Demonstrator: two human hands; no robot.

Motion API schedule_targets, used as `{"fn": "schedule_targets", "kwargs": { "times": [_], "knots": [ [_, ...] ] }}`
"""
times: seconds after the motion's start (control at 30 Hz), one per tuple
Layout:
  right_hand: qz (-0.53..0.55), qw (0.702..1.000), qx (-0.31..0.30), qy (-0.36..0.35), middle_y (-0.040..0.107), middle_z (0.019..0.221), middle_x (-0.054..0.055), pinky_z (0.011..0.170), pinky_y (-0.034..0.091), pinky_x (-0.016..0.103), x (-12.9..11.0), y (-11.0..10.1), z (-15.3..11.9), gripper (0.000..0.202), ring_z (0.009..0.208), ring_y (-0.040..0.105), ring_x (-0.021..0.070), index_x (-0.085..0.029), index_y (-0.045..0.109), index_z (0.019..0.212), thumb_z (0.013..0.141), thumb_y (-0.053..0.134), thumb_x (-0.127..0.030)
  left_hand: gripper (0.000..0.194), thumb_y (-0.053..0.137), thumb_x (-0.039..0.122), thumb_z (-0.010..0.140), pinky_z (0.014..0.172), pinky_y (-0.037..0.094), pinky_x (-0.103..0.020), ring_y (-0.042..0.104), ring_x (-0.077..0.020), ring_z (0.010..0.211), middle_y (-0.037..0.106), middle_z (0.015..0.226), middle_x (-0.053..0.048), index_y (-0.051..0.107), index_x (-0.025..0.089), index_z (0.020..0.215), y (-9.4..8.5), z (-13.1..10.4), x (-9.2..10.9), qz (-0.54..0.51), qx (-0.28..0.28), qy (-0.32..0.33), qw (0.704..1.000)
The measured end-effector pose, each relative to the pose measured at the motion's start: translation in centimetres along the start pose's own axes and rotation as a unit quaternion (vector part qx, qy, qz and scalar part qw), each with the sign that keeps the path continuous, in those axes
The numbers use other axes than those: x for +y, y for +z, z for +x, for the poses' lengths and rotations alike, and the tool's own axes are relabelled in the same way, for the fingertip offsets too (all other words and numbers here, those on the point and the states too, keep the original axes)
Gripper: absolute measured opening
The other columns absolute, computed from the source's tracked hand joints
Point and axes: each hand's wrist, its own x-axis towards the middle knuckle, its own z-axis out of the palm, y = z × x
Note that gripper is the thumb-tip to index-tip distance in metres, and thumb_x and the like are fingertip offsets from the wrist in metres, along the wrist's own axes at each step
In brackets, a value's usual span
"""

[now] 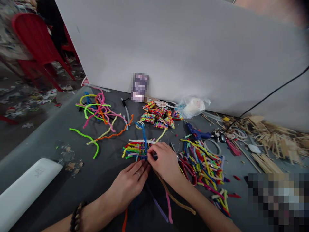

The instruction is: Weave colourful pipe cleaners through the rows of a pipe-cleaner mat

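Colourful pipe cleaners are woven into a small mat (137, 149) on the grey table, with a white strip along its far edge. My left hand (132, 175), with a ring on one finger, holds the mat's near edge; its thumb is hidden. My right hand (165, 161) pinches at the mat's right part, close to a blue pipe cleaner (144, 137) that stands up from the weave. What exactly lies between the right fingertips is partly hidden. Loose purple, pink and brown pipe cleaners (177, 198) trail toward me beneath my wrists.
Long pipe cleaners (98, 109) lie back left. Small woven pieces (158, 114) sit beside a plastic bag (194, 106). To the right are a blue glue gun (196, 132), red-handled scissors (189, 170), cut pipe cleaners (207, 164) and wooden sticks (277, 138). A white device (29, 190) lies left.
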Motion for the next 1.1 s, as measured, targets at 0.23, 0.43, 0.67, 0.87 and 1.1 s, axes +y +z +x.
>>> {"fn": "schedule_targets", "kwargs": {
  "times": [0.23, 0.43, 0.67, 0.87, 1.1],
  "knots": [
    [-0.011, 0.999, 0.038, -0.027, 0.071, 0.093, 0.002, 0.081, 0.042, 0.036, 0.4, 0.4, -0.7, 0.004, 0.093, 0.058, 0.0229, -0.026, 0.071, 0.091, 0.091, 0.071, -0.022, 0.038, 0.047, 0.006, 0.097, 0.106, 0.054, -0.036, 0.064, -0.0207, 0.124, 0.071, 0.128, -0.007, 0.063, 0.017, 0.130, 0.0, 0.0, -0.9, -0.111, 0.107, -0.128, 0.980],
    [0.000, 0.987, 0.024, -0.159, 0.074, 0.103, -0.003, 0.077, 0.039, 0.036, 0.5, -0.6, -1.5, 0.025, 0.091, 0.058, 0.0193, -0.033, 0.073, 0.105, 0.095, 0.061, -0.014, 0.025, 0.054, 0.010, 0.096, 0.095, 0.060, -0.036, 0.071, -0.0211, 0.106, 0.076, 0.110, -0.005, 0.072, 0.020, 0.110, -0.6, 0.0, -1.4, -0.103, 0.122, -0.160, 0.974],
    [0.018, 0.983, -0.063, -0.174, 0.075, 0.098, -0.001, 0.076, 0.041, 0.038, 0.2, -2.0, -1.7, 0.009, 0.088, 0.060, 0.0200, -0.025, 0.070, 0.089, 0.084, 0.065, -0.020, 0.029, 0.053, 0.008, 0.095, 0.094, 0.060, -0.038, 0.070, -0.0227, 0.105, 0.076, 0.113, -0.005, 0.072, 0.020, 0.114, -0.5, 0.0, -1.4, -0.068, 0.118, -0.148, 0.979],
    [-0.047, 0.972, -0.059, -0.224, 0.076, 0.098, 0.000, 0.072, 0.041, 0.036, 1.1, -2.0, -1.6, 0.016, 0.086, 0.063, 0.0177, -0.027, 0.070, 0.107, 0.097, 0.059, -0.019, 0.035, 0.050, 0.001, 0.089, 0.091, 0.061, -0.038, 0.070, -0.0243, 0.106, 0.076, 0.113, -0.004, 0.074, 0.021, 0.106, -0.5, 0.1, -1.2, -0.067, 0.106, -0.146, 0.981],
    [-0.197, 0.884, -0.005, -0.424, 0.075, 0.105, 0.014, 0.066, 0.043, 0.035, -0.1, -2.4, -3.0, 0.029, 0.084, 0.064, 0.0208, -0.011, 0.070, 0.110, 0.100, 0.043, -0.009, 0.034, 0.053, -0.001, 0.086, 0.087, 0.062, -0.038, 0.070, -0.0226, 0.102, 0.077, 0.111, -0.002, 0.075, 0.022, 0.097, -0.3, 0.0, -1.2, -0.097, 0.107, -0.171, 0.975]
  ]
}}
